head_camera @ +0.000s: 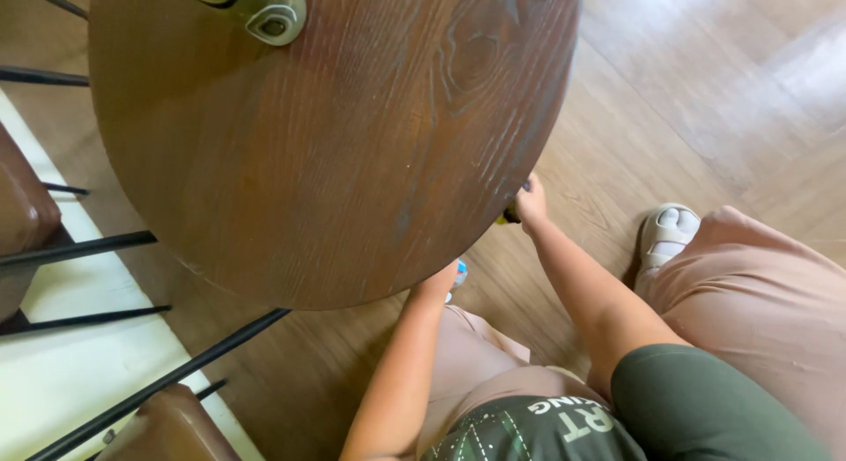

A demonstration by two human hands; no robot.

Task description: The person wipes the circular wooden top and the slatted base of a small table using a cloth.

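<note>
1. Your right hand (pixel 531 203) reaches down past the edge of the round wooden table (pixel 335 152) and meets the rim from below. A small dark and yellow object (pixel 511 218) shows just beside the fingers, touching the table's edge. Whether your grip is closed on it cannot be told, since the tabletop hides most of the fingers.
2. Your left hand (pixel 435 285) is tucked under the near rim of the table. A small white and blue thing (pixel 459 274) peeks out just beside it. The hand seems to be wrapped around it, but the fingers are hidden, so the state of that grip cannot be told either.
3. Both arms stretch forward and low, which suits working at the underside or edge of the table rather than on its top.
4. On top, at the far side, a pale green device (pixel 269 11) lies flat, well apart from both hands.
5. Your sandalled foot (pixel 667 234) rests on the wooden floor (pixel 705 100) to the right. Brown chairs (pixel 22 214) with black metal legs stand at the left.
</note>
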